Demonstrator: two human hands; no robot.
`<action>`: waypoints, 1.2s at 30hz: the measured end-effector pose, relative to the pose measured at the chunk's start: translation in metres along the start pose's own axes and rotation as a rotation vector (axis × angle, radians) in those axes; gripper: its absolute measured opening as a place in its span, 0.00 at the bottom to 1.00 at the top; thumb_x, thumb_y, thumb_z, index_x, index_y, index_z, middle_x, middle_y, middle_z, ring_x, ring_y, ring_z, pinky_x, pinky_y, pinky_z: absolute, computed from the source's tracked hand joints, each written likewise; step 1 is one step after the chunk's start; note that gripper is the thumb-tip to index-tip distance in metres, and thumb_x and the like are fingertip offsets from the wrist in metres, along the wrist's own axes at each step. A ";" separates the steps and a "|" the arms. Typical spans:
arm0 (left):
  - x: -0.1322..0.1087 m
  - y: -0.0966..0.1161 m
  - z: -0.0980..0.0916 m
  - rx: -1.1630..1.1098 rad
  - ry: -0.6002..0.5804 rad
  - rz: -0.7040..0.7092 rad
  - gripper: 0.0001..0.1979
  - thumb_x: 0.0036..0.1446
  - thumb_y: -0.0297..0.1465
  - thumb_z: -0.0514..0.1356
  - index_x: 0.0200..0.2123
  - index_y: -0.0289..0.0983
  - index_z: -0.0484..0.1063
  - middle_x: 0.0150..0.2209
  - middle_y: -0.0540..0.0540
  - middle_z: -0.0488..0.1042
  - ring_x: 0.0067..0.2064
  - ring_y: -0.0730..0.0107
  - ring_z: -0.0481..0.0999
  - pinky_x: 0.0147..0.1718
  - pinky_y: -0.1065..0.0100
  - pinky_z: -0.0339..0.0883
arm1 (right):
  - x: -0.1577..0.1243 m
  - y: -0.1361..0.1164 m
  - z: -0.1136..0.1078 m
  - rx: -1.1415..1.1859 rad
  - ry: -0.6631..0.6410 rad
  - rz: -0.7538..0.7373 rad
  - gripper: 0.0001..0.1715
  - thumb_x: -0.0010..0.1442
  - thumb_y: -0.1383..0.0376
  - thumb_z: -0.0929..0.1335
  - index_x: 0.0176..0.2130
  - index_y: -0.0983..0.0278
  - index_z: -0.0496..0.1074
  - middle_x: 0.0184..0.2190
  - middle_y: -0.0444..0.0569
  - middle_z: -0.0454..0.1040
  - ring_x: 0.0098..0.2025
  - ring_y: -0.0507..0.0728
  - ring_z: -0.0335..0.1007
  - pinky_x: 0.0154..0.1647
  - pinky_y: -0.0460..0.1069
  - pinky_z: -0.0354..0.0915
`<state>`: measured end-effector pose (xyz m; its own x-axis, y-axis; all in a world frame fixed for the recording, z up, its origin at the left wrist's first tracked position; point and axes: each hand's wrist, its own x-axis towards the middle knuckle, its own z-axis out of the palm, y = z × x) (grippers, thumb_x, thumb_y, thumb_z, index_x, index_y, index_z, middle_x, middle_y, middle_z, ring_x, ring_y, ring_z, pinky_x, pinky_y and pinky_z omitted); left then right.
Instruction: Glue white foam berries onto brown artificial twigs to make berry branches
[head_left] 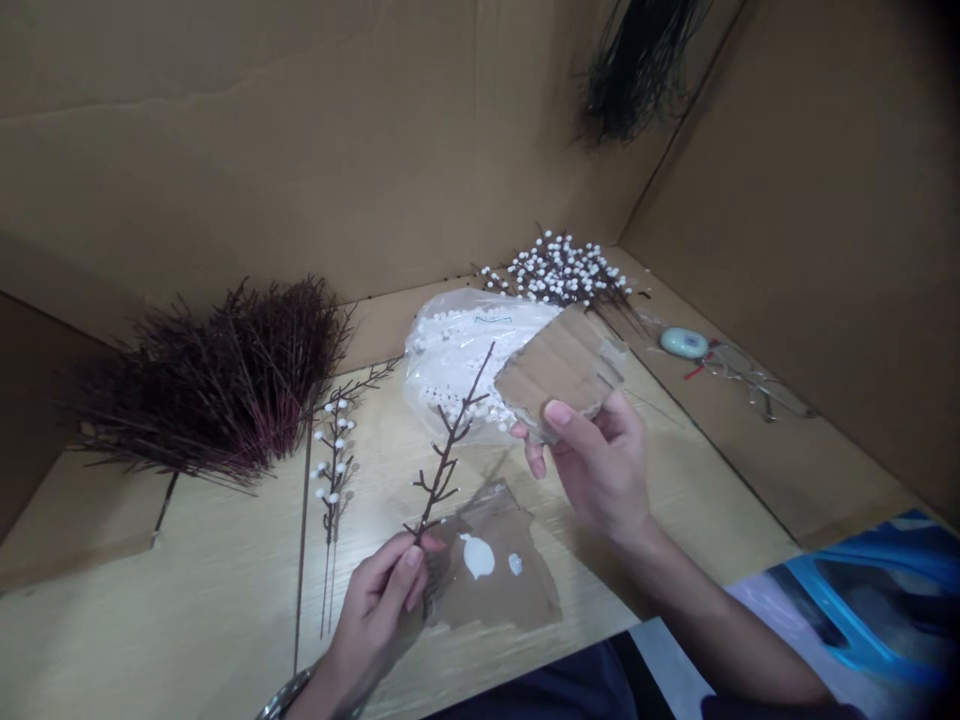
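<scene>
Between the fingers of my left hand [386, 585] is the lower end of a bare brown artificial twig [448, 455], held upright with its short side shoots spread. My right hand [604, 465] grips a piece of cardboard [559, 370], thumb on its near face, raised above the table. Below and between the hands lies another cardboard piece [517, 600] bearing a large white glue blob [478, 556] and a smaller one. Behind the twig sits a clear plastic bag [450, 350] of small white balls. Left of it lies a twig with white berries [334, 455].
A thick heap of bare dark twigs [225, 380] lies at the left. Finished-looking white-berried twigs [562, 268] are piled at the back. A pale oval object [684, 342] and eyeglasses [750, 375] lie at the right. Dark strands [641, 70] hang above; cardboard walls [300, 150] enclose the table.
</scene>
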<state>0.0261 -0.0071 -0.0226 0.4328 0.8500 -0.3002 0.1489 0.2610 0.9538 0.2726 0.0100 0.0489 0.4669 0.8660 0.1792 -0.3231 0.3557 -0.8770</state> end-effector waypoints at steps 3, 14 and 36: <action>0.001 -0.002 -0.001 0.003 -0.009 0.003 0.27 0.64 0.54 0.57 0.39 0.33 0.74 0.20 0.56 0.57 0.23 0.73 0.56 0.25 0.69 0.49 | -0.001 0.003 0.001 -0.018 -0.010 -0.002 0.11 0.59 0.62 0.76 0.36 0.60 0.71 0.24 0.36 0.75 0.18 0.50 0.72 0.14 0.44 0.66; 0.001 0.000 -0.002 0.006 -0.014 0.016 0.26 0.65 0.53 0.57 0.39 0.34 0.75 0.20 0.56 0.58 0.23 0.72 0.56 0.25 0.69 0.50 | -0.009 0.004 0.006 -0.213 0.080 -0.240 0.05 0.60 0.64 0.75 0.37 0.58 0.75 0.27 0.43 0.79 0.20 0.54 0.72 0.16 0.50 0.70; 0.002 -0.002 -0.003 0.027 -0.026 0.022 0.26 0.66 0.53 0.56 0.40 0.33 0.75 0.21 0.56 0.57 0.23 0.72 0.56 0.25 0.68 0.49 | -0.012 0.006 0.005 -0.362 0.032 -0.349 0.07 0.61 0.66 0.74 0.30 0.59 0.76 0.22 0.44 0.77 0.33 0.62 0.83 0.37 0.57 0.80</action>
<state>0.0243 -0.0045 -0.0248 0.4594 0.8430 -0.2800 0.1630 0.2298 0.9595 0.2613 0.0039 0.0432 0.5230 0.7040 0.4805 0.1604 0.4724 -0.8667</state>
